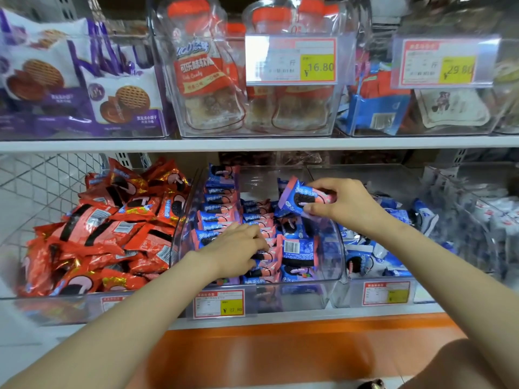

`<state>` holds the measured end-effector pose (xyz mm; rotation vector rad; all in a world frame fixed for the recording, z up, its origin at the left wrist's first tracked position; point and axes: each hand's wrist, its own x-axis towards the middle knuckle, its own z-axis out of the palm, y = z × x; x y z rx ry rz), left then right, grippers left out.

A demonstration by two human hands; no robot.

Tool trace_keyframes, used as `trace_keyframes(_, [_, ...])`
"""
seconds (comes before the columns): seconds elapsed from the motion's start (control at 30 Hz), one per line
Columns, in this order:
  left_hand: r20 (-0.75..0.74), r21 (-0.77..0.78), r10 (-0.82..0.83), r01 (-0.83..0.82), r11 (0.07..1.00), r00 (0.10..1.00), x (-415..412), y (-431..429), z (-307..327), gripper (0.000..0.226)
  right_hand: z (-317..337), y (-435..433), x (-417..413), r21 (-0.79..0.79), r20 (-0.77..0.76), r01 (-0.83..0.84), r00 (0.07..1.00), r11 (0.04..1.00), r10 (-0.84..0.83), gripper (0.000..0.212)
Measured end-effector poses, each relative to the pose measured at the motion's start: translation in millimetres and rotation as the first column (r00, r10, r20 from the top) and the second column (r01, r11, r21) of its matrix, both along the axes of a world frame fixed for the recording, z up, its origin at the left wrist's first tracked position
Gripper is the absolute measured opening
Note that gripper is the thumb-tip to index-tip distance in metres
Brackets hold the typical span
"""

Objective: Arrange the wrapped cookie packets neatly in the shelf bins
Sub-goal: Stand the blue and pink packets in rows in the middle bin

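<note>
The right hand (pixel 345 203) pinches a blue-and-pink foil-wrapped cookie packet (pixel 297 196) between thumb and fingers, holding it above the back right part of the clear plastic middle bin (pixel 297 300). The packet's long axis runs roughly left to right, its free crimped end pointing to the bin's left wall and its printed face tilted up. The left hand (pixel 236 248) rests with bent fingers on the matching blue-and-pink packets (pixel 216 209) stacked in rows along the bin's left side; whether it grips one cannot be told. Loose red foil packets (pixel 112 234) fill the neighbouring left bin.
</note>
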<state>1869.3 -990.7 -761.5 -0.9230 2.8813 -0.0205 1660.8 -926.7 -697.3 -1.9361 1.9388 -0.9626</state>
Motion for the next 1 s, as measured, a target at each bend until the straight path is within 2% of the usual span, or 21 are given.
trace_keyframes(0.2, [0.144, 0.050, -0.011, 0.003, 0.999, 0.990, -4.4, -2.0, -2.6, 0.045, 0.3, -1.2, 0.0, 0.019, 0.007, 0.006, 1.000, 1.000, -0.006, 0.033])
trace_keyframes(0.33, [0.170, 0.002, -0.035, 0.036, 0.999, 0.985, -7.3, 2.6, -2.6, 0.047, -1.8, -1.9, -0.6, 0.022, -0.015, 0.024, 1.000, 0.999, -0.024, 0.035])
trace_keyframes(0.4, [0.113, 0.037, -0.024, 0.020, 0.999, 0.993, -6.3, 3.5, -2.9, 0.045, -2.4, -2.7, 0.0, 0.007, -0.021, 0.049, 0.999, 0.999, -0.049, 0.039])
trace_keyframes(0.5, [-0.097, 0.105, 0.036, -0.025, 0.994, 0.995, 2.0, 4.4, 7.8, 0.036, 2.2, -10.7, 4.5, -0.014, -0.013, 0.077, 0.997, 0.997, -0.077, 0.048])
trace_keyframes(0.63, [-0.347, 0.038, 0.123, -0.117, 0.992, 0.930, 25.6, -0.7, 33.1, 0.029, 12.1, -53.4, 18.9, 0.045, -0.121, 0.041, 0.992, 0.998, -0.035, 0.047])
trace_keyframes(0.73, [-0.337, -0.029, 0.174, -0.195, 0.980, 0.925, 45.4, -5.7, 39.9, 0.028, 9.1, -96.8, 33.5, 0.084, -0.228, 0.024, 0.974, 0.996, -0.005, 0.040])
trace_keyframes(0.83, [-0.292, -0.048, 0.205, -0.228, 0.972, 0.934, 59.1, -10.2, 37.3, 0.031, -7.2, -130.5, 44.4, 0.099, -0.315, 0.036, 0.949, 0.994, -0.003, 0.046])
trace_keyframes(1.0, [-0.317, -0.076, 0.160, -0.193, 0.978, 0.935, 67.8, -12.6, 32.9, 0.030, -32.4, -151.8, 46.8, 0.096, -0.461, 0.081, 0.887, 0.992, -0.027, 0.045])
